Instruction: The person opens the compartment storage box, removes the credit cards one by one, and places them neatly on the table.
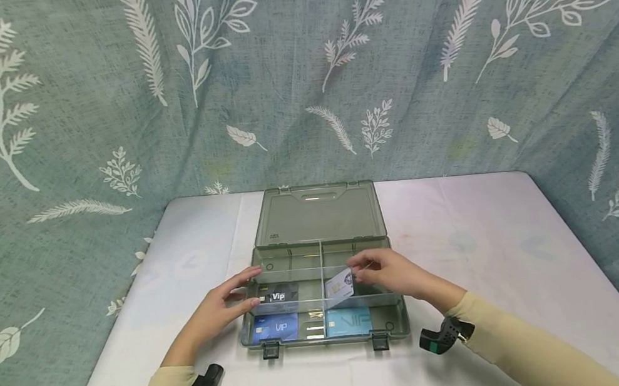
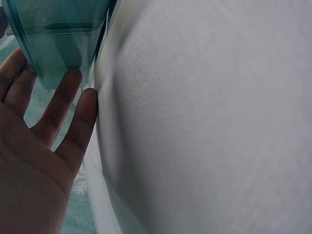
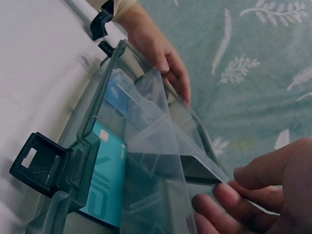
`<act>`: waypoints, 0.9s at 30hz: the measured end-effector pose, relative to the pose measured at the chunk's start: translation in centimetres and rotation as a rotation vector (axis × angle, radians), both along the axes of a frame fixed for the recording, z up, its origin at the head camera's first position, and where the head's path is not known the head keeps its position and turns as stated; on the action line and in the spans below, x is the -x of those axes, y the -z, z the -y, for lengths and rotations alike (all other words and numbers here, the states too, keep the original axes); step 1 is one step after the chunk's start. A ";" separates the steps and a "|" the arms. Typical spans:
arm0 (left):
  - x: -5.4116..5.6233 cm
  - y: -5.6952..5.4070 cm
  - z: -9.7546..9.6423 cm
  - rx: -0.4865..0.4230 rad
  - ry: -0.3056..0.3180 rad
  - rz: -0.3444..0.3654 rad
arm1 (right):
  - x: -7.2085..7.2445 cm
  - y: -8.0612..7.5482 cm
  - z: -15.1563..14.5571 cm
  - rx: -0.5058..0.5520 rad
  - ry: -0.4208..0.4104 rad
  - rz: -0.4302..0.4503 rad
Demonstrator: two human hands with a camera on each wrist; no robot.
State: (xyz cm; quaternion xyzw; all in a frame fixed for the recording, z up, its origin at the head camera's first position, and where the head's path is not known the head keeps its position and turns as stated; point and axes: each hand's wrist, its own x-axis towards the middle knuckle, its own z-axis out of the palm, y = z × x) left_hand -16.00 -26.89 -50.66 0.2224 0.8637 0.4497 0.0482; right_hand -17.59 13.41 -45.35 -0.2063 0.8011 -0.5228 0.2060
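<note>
A grey translucent plastic box (image 1: 333, 339) stands with its lid (image 1: 317, 214) folded back and its inside split into compartments. My right hand (image 1: 388, 273) pinches a white card (image 1: 339, 287) with a chip, held tilted over the middle right compartment. In the right wrist view, the thumb (image 3: 273, 168) presses against the fingers beside the clear dividers. At the box's left side, my left hand (image 1: 222, 306) rests with extended fingers (image 2: 80, 122) along the wall. A black Vip card (image 1: 278, 297) lies in the middle left compartment. Blue (image 1: 275, 327) and teal (image 1: 348, 321) VIP cards occupy the front compartments.
Two black latches (image 1: 270, 350) hang from the box's front edge. The box stands on a white-covered table (image 1: 460, 227), with a leaf-patterned green cloth (image 1: 286, 82) behind it. Each wrist carries a black device (image 1: 446, 334).
</note>
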 end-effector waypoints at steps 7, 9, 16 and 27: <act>0.0 0.1 0.1 0.010 -0.004 0.000 | 0.3 0.6 0.9 0.002 0.000 0.004; 0.0 0.1 0.1 0.012 -0.006 0.000 | 0.3 0.7 1.2 0.013 0.000 0.007; -0.2 0.0 0.0 0.013 -0.007 0.009 | 0.4 1.0 2.0 0.016 0.001 0.006; 0.2 0.5 0.3 0.005 -0.004 0.009 | 0.5 1.0 2.3 -0.014 0.011 -0.004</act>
